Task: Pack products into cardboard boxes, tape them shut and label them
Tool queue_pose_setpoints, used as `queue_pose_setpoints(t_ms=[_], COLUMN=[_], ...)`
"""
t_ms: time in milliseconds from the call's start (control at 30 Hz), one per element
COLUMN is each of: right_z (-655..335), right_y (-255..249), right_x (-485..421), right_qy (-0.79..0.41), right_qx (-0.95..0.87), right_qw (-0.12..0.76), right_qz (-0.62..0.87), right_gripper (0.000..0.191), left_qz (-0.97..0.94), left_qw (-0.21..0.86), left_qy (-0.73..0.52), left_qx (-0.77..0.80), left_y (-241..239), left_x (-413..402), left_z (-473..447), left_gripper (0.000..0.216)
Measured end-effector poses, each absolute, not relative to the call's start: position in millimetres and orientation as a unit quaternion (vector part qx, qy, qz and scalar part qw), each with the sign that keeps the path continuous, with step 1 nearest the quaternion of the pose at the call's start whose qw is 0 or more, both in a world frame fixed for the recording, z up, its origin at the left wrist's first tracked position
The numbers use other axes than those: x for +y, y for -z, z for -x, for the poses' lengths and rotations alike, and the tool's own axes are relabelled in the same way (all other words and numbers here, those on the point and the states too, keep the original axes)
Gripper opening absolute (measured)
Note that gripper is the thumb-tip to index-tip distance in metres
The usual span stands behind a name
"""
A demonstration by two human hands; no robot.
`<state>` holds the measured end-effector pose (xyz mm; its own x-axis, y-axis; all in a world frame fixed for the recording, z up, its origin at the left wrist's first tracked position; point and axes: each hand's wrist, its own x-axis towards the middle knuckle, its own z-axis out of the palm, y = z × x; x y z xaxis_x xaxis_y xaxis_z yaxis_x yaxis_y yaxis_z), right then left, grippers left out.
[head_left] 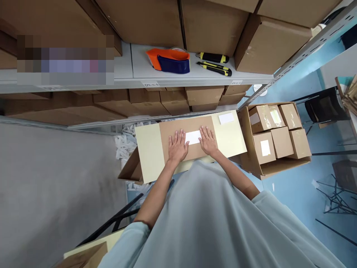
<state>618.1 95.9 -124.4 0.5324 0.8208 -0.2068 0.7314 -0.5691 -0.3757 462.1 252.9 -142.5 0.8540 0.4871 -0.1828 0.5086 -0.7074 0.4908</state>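
Note:
A flat brown cardboard piece [187, 122] lies across a long pale yellow board [149, 149]. On its middle is a white label [193, 137]. My left hand [177, 146] rests flat on the cardboard at the label's left end, fingers spread. At the label's right end, my right hand [208, 141] also lies flat with its fingers stretched out. Both hands touch or nearly touch the label's ends. Another white slip [226, 118] sits on the board's right part.
Shelves of cardboard boxes [214, 31] rise in front. The upper shelf bears an orange and blue tape dispenser [173, 63] and two box cutters [214, 69]. To the right stands a large open carton [252, 158] with several small boxes [282, 141]. Crumpled white scraps [124, 143] lie left.

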Motion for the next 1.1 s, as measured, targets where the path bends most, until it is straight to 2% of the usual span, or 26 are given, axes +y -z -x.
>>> queue_pose_setpoints(t_ms=[100, 300, 500, 700, 867, 933, 1033, 1100], right_z=[-609.8, -610.1, -619.0, -600.1, -629.4, -642.9, -651.7, -647.5], right_y=[128.2, 130.5, 127.0, 130.8, 134.7, 138.8, 148.6, 156.3], right_x=[101.7, 108.8, 83.9, 89.9, 55.9, 23.2, -30.1, -54.3], right_qy=[-0.178, -0.194, -0.171, -0.193, -0.195, -0.203, -0.256, -0.318], right_qx=[-0.433, -0.496, -0.438, -0.482, -0.406, -0.356, -0.265, -0.229], right_qw=[0.128, 0.108, 0.109, 0.117, 0.179, 0.212, 0.287, 0.353], right_qz=[0.874, 0.840, 0.876, 0.846, 0.875, 0.887, 0.884, 0.850], right_gripper=[0.073, 0.069, 0.068, 0.066, 0.065, 0.070, 0.094, 0.108], left_qz=[-0.921, -0.943, -0.933, -0.943, -0.904, -0.862, -0.707, -0.633], left_qw=[0.258, 0.268, 0.243, 0.258, 0.273, 0.300, 0.413, 0.460], left_qy=[0.014, 0.031, 0.030, 0.039, 0.017, -0.005, -0.053, -0.056], left_qx=[0.292, 0.194, 0.264, 0.206, 0.328, 0.408, 0.572, 0.620], left_y=[139.2, 136.0, 139.2, 133.2, 126.3, 124.9, 127.1, 132.1], left_x=[245.3, 236.6, 248.2, 213.0, 240.6, 257.5, 268.8, 263.8], left_z=[-467.1, -469.7, -441.7, -451.6, -404.8, -371.7, -333.2, -326.6], left_gripper=[0.078, 0.075, 0.078, 0.079, 0.084, 0.091, 0.110, 0.107])
